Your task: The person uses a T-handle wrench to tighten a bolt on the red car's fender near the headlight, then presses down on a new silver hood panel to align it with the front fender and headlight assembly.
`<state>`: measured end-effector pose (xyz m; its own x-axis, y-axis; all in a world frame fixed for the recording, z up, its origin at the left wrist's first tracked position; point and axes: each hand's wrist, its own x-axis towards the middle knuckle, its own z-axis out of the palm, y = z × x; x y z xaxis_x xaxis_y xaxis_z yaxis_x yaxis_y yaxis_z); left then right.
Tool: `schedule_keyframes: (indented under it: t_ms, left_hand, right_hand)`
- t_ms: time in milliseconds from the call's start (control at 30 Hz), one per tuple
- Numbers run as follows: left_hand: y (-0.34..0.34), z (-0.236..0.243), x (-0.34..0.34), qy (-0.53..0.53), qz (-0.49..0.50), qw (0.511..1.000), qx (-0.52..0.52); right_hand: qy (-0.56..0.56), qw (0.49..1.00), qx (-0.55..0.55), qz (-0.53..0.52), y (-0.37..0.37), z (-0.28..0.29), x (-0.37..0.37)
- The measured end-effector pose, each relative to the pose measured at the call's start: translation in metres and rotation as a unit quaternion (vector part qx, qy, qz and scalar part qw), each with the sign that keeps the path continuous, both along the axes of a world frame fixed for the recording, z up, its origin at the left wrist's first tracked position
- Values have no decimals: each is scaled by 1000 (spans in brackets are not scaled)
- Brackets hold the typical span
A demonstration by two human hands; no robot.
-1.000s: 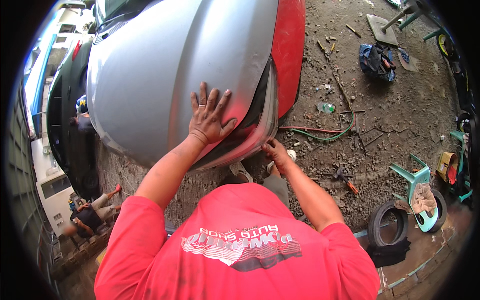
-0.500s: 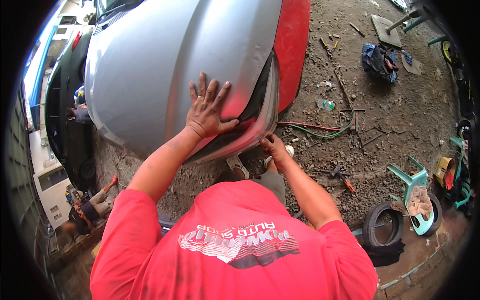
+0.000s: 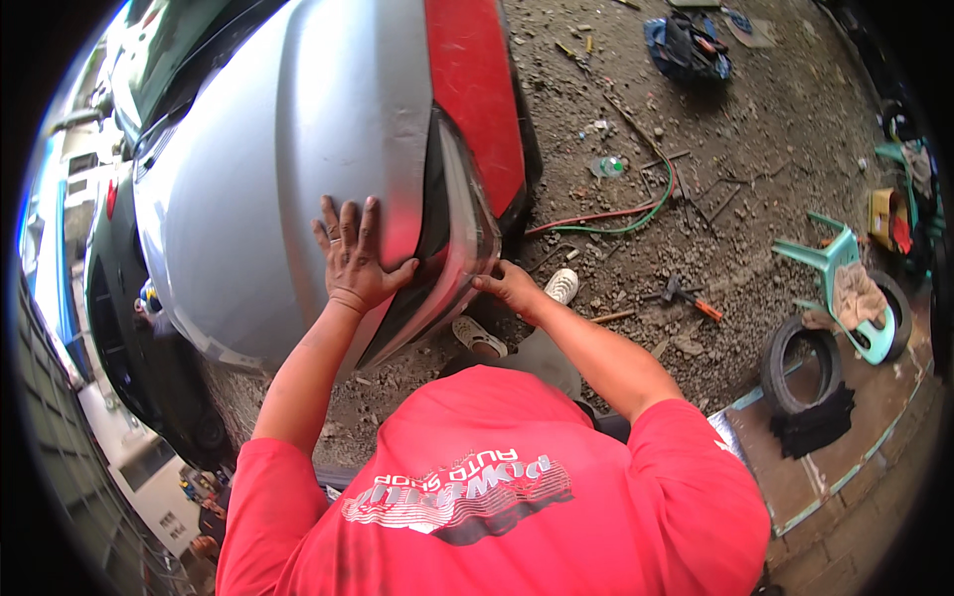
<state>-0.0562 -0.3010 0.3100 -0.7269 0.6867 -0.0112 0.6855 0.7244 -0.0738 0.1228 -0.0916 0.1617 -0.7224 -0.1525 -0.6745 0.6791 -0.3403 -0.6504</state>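
Pressing flat with spread fingers, the person's left hand [image 3: 353, 256] lies palm-down on the silver curved metal car body panel [image 3: 288, 169], close to that panel's lower right edge. The thumb points right toward the long clear-and-chrome headlamp unit [image 3: 459, 233], which sits in the seam between the silver panel and the glossy red painted panel [image 3: 475, 94].

Right hand [image 3: 509, 286] is at the lamp's lower tip, fingers curled in on its bottom edge; how firm the grip is, I cannot tell, since the fingertips are hidden behind the lamp.

Key relation: the lamp's long axis runs from upper left, near the red panel, down to the lower right tip, slightly bowed. It lies between the two hands, left hand just beside its inner flank, right hand touching its lower end. Right hand is the nearer one to the lamp; left is on the sheet metal next to it, not on the lens.

Both forearms come up from the red shirt [image 3: 497, 487] at the bottom of the view and converge on the lamp.

Around them: gravelly dirt ground [image 3: 755, 149], a red and a green hose [image 3: 606, 221] lying well to the right of the car, a black tyre [image 3: 800, 363] and a pale green plastic chair [image 3: 845, 288] far right, and sneakers [image 3: 561, 286] just beyond the right hand.
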Motion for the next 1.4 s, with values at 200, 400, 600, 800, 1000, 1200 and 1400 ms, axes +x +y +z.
schedule_keyframes:
  t_ms: [200,400,600,800,1000,1200,1400]
  left_hand:
    - [-1,0,2,6,0,1000,-28]
    - [-2,-5,-1,22,-22,999,-5]
    - [-2,-10,-1,27,-28,999,-14]
    - [-15,-13,-4,31,-44,998,18]
    - [0,11,2,-32,30,998,-54]
    - [-9,12,8,-26,28,999,-33]
    - [-6,24,11,-42,29,999,-15]
  right_hand:
    - [12,998,20,-53,-8,5,7]
    - [1,998,48,-40,-7,1,5]
    - [17,997,73,-22,1,1,4]
    - [31,999,2,-45,-10,-6,2]
    - [27,999,3,19,4,-13,8]
    - [-33,994,104,4,16,-15,43]
    - [-50,953,282,97,-6,-23,86]
